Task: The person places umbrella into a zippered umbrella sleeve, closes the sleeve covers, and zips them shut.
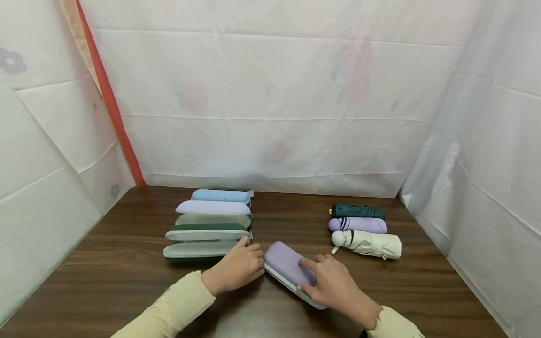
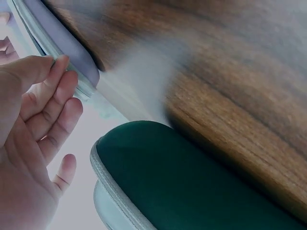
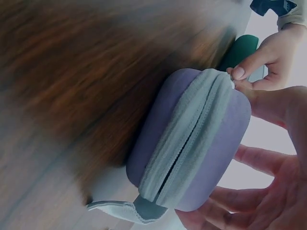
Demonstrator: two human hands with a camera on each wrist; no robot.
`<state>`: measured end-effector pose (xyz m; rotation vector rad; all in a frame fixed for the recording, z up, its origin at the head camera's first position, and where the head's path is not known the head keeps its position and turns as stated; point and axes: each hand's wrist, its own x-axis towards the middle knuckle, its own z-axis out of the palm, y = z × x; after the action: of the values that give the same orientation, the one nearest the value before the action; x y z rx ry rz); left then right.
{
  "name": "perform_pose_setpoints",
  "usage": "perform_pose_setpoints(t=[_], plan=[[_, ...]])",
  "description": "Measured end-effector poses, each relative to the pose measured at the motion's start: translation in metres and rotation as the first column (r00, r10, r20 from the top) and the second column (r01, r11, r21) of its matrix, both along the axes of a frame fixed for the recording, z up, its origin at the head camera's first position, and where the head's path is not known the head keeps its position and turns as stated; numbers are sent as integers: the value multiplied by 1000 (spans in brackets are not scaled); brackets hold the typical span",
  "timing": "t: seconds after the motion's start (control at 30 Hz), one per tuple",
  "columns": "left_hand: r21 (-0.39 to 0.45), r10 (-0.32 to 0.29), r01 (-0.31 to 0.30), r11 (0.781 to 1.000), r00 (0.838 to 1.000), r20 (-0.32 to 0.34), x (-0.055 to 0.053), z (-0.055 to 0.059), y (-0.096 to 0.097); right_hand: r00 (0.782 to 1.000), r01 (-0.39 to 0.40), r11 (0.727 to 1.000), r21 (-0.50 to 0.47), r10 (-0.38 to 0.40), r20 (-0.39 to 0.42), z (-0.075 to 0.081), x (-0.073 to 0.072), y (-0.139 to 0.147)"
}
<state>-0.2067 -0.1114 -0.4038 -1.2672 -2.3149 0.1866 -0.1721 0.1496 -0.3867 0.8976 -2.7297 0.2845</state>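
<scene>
A lilac zip case (image 1: 289,263) with a pale grey zip band lies slanted on the table between both hands. My right hand (image 1: 331,284) grips it from above, thumb at the near side and fingers spread over the top. At the case's far left end, my left hand (image 1: 241,265) pinches the zip pull between thumb and index finger. The pull itself is mostly hidden by the fingertips. In the right wrist view the zip track (image 3: 184,148) runs shut across the end facing the camera, with a grey fabric loop (image 3: 132,211) at its lower end.
Left of the hands are several zip cases in a row: light blue (image 1: 220,195), pale lavender (image 1: 213,207) and dark green (image 1: 198,259), the nearest gaping. To the right lie three folded umbrellas: dark green (image 1: 357,211), lilac (image 1: 363,225), cream (image 1: 374,244). White sheeting (image 1: 270,103) encloses the table.
</scene>
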Motion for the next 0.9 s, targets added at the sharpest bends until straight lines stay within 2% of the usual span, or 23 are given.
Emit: perform_pose_setpoints(t=[0.2, 0.43, 0.9], plan=[[34, 5, -5, 999, 1000, -12, 0, -1, 2, 1000, 22, 1000, 8, -22, 16, 2, 4, -4], [39, -3, 5, 999, 999, -36, 0, 1, 3, 999, 47, 998, 29, -47, -4, 3, 3, -8], [21, 17, -17, 1000, 1000, -15, 1, 1, 3, 997, 78, 997, 27, -78, -6, 3, 4, -13]])
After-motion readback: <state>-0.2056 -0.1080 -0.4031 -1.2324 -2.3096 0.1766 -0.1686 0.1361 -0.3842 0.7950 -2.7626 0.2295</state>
